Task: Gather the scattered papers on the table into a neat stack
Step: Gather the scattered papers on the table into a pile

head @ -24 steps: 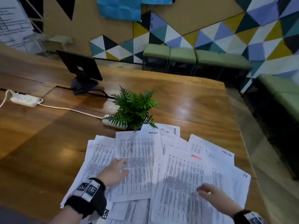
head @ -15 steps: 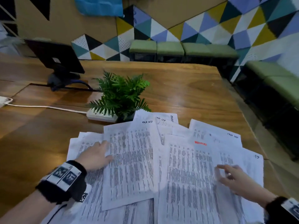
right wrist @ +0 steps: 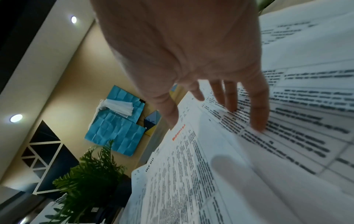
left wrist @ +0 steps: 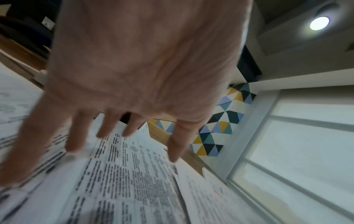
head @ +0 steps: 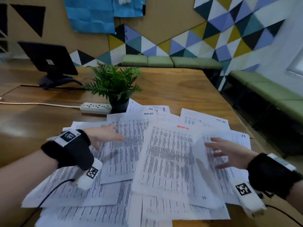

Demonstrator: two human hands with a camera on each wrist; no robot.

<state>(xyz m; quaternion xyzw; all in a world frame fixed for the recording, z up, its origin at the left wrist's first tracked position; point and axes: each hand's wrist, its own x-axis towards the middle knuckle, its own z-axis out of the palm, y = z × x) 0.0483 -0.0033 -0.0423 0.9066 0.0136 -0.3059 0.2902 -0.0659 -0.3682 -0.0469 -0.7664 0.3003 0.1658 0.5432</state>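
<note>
Several printed white papers lie fanned and overlapping on the wooden table. The topmost middle sheet carries a red mark near its top. My left hand reaches over the left sheet with straight fingers, their tips at the paper. At the middle sheet's right edge my right hand has its fingers spread on the sheets beneath. That edge is raised, and a dark finger-shaped shadow shows through it. Neither hand grips a sheet.
A potted fern and a white power strip stand just behind the papers. A dark screen on a stand sits at the back left. The table's right edge runs close to the papers. Green benches line the wall.
My left hand slid right onto the left sheet. My right hand moved to the middle sheet's right edge, which now stands raised. The view came closer.
</note>
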